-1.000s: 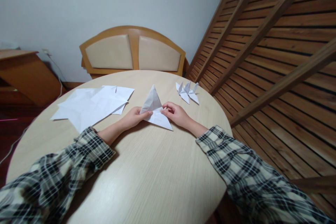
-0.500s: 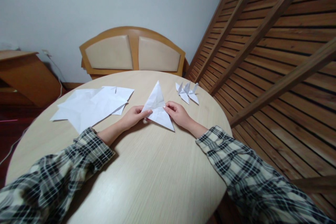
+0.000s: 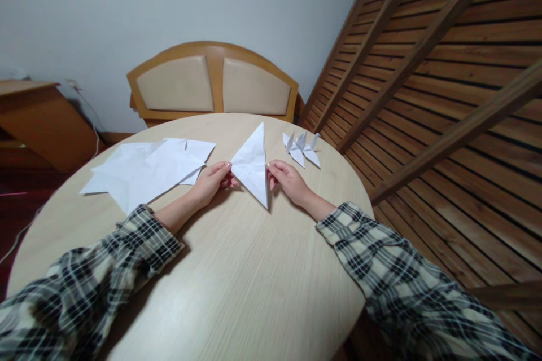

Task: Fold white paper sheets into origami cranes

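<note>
A white folded paper triangle [image 3: 253, 164] stands up off the round wooden table [image 3: 220, 271] between both hands. My left hand [image 3: 212, 180] pinches its left corner with fingers closed. My right hand [image 3: 287, 179] pinches its right edge, fingers also closed. The paper's long edge runs from a far tip down to a near tip that touches the table.
A loose pile of white sheets [image 3: 146, 169] lies to the left. Small folded paper birds [image 3: 302, 148] sit at the far right of the table. A wooden chair [image 3: 212, 84] stands behind the table. A slatted wooden frame [image 3: 432, 67] leans on the right.
The paper triangle has been opened and turned; its tip rose and swung right. My left hand slid to the left corner while my right hand stayed at the right edge.
</note>
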Action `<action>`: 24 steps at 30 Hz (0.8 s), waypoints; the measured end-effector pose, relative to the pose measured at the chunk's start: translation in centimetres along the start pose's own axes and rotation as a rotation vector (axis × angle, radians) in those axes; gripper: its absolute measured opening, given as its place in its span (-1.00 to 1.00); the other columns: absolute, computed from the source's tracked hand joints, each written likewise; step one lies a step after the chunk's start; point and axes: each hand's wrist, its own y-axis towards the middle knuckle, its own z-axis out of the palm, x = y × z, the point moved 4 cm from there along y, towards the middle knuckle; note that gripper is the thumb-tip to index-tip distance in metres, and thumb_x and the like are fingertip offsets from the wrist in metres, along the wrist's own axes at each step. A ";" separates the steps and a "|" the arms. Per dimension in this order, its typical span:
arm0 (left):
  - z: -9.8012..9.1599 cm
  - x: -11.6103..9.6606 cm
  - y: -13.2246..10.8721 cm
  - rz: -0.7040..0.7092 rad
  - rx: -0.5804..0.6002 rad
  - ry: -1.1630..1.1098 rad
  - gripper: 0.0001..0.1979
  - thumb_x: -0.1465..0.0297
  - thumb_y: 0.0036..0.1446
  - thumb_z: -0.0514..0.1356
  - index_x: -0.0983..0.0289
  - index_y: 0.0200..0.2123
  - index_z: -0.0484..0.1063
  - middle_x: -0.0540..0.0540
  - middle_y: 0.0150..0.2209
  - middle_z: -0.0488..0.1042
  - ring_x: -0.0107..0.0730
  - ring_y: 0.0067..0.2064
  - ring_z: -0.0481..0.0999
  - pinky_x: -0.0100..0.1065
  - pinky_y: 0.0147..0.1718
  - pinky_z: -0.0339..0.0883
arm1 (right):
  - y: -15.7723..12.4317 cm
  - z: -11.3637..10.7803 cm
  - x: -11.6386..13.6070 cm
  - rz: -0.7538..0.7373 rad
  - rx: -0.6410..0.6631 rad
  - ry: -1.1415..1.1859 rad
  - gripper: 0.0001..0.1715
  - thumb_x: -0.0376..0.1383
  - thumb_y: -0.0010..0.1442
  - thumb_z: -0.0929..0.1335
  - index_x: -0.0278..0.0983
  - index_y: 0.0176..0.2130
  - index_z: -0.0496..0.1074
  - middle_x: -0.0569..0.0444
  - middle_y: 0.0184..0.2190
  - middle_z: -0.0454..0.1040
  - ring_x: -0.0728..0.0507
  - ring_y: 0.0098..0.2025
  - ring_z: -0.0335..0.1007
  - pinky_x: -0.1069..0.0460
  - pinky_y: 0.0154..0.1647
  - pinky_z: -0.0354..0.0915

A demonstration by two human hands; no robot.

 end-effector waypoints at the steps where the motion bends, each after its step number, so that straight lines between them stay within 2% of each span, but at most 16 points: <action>1: -0.1 0.1 0.1 -0.004 -0.006 -0.031 -0.77 0.29 0.23 0.16 0.30 -0.41 0.42 0.06 -0.50 0.49 -0.46 -0.45 0.44 -0.41 -0.41 0.31 | -0.1 0.1 0.0 0.005 0.016 0.012 -0.63 -0.01 0.25 0.28 -0.26 -0.33 0.36 0.16 -0.49 0.37 0.03 -0.54 0.26 0.08 -0.50 0.17; 6: -0.3 0.4 0.3 -0.037 -0.020 -0.076 -0.82 0.30 0.22 0.16 0.29 -0.36 0.43 0.05 -0.47 0.47 -0.44 -0.44 0.43 -0.38 -0.40 0.32 | -0.2 0.2 0.1 0.005 0.055 0.027 -0.57 0.05 0.26 0.28 -0.27 -0.26 0.38 0.14 -0.46 0.42 0.06 -0.56 0.28 0.10 -0.54 0.19; 13: -0.4 0.7 0.4 -0.035 -0.035 -0.049 -0.82 0.31 0.17 0.22 0.28 -0.43 0.41 0.02 -0.48 0.42 -0.47 -0.45 0.40 -0.40 -0.41 0.31 | -0.2 0.5 0.3 0.008 0.088 0.066 -0.57 0.05 0.20 0.35 -0.25 -0.20 0.34 0.13 -0.39 0.45 0.06 -0.55 0.29 0.11 -0.55 0.21; 24: -0.1 0.4 0.2 -0.038 -0.017 -0.019 -0.80 0.28 0.13 0.25 0.27 -0.44 0.40 0.00 -0.49 0.40 -0.49 -0.46 0.39 -0.42 -0.41 0.33 | -0.2 0.5 0.4 0.016 0.087 0.076 -0.64 -0.07 0.16 0.38 -0.25 -0.16 0.34 0.13 -0.40 0.44 0.03 -0.53 0.28 0.08 -0.51 0.28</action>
